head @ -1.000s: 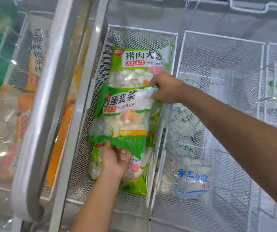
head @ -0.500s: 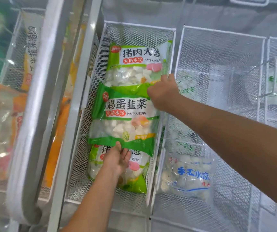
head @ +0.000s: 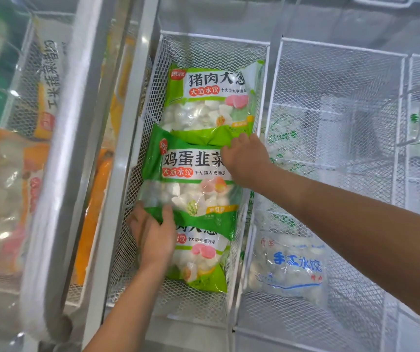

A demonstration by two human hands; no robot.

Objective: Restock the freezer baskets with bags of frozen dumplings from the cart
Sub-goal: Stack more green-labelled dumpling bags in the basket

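Head view: left hand [head: 153, 237], right hand [head: 245, 161] partly cover middle bag [head: 191, 179] print.

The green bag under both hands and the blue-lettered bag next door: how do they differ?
The green bag has opaque green bands and bold black lettering; the blue-lettered bag is mostly clear. The green bag lies on other green bags, touched by the left hand and right hand; the blue-lettered bag lies untouched. Both show white dumplings inside.

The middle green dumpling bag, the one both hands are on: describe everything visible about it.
The middle green bag is glossy plastic, green with a white label band and a clear window showing pale dumplings. It lies flat, lengthwise in the white mesh basket, overlapping the two other green bags. The left hand grips its near left corner; the right hand rests on its far right edge.
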